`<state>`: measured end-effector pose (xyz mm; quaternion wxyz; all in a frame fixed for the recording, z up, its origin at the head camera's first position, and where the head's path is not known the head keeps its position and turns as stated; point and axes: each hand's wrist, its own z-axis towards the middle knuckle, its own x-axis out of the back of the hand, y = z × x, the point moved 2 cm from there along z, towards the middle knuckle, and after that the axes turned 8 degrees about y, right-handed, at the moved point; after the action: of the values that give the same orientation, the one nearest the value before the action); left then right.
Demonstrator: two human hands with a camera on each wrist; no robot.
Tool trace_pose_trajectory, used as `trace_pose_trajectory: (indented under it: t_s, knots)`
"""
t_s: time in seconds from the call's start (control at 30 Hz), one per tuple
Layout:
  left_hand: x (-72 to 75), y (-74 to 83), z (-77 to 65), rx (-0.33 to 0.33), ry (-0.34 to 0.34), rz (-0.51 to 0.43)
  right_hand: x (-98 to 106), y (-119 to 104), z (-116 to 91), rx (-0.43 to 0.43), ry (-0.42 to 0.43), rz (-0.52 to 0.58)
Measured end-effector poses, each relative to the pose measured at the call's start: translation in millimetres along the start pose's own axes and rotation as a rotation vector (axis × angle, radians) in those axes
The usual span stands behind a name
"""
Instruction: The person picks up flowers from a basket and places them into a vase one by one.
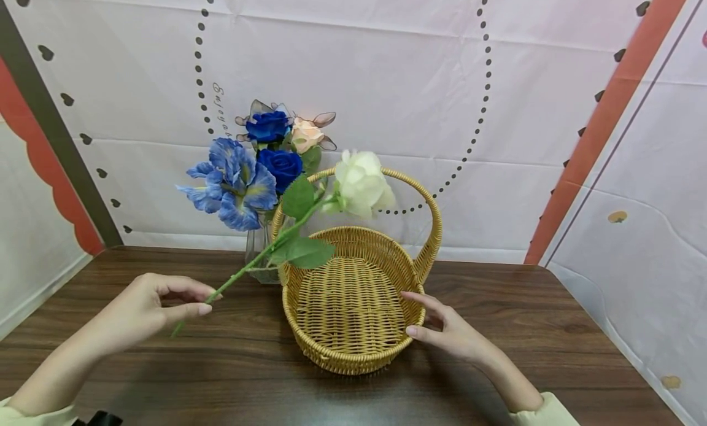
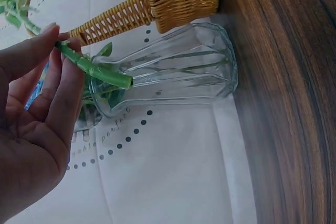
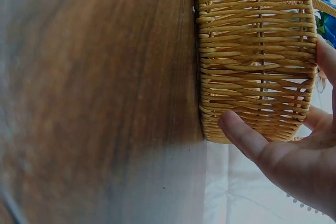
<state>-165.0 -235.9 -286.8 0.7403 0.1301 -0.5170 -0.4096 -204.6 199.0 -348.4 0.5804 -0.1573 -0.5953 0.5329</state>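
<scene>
My left hand (image 1: 143,306) pinches the green stem of an artificial white rose (image 1: 361,183) between thumb and fingers. The stem slants up to the right, so the bloom appears in front of the basket's handle. In the left wrist view the cut stem end (image 2: 123,81) sticks out past the fingers. My right hand (image 1: 450,334) grips the near right rim of a golden wicker basket (image 1: 353,363), thumb outside and a finger over the rim. The basket stands upright on the table with nothing inside. In the right wrist view the thumb (image 3: 241,135) touches the woven side.
Behind the basket's left side stands a clear glass vase (image 2: 173,72) holding a light blue iris (image 1: 234,183), blue roses (image 1: 280,167) and a peach rose (image 1: 305,135). The dark wooden table (image 1: 497,297) meets a white patterned cloth backdrop (image 1: 342,64).
</scene>
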Motion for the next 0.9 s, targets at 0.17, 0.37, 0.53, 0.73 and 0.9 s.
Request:
trace_pose_trajectory:
  t_s: [0.17,0.37,0.53,0.73,0.9]
  knots:
    - [2.1,4.1,5.3,0.108,0.060,-0.003,-1.1,-0.5,0.5,0.015,0.001,0.006]
    - [1.0,9.0,14.4,0.202,0.145,-0.035,-2.0,-0.1,0.3,0.008,0.006,0.007]
    - [-2.3,12.7,27.6,0.206,0.251,-0.042,-1.0,0.6,-0.3,0.000,0.005,0.013]
    - [-10.5,18.2,45.5,0.188,0.302,-0.103,-1.3,1.0,-0.2,0.004,0.008,-0.001]
    - [-21.0,24.2,60.3,0.170,0.322,-0.199,-1.7,0.8,-0.6,-0.008,0.010,0.000]
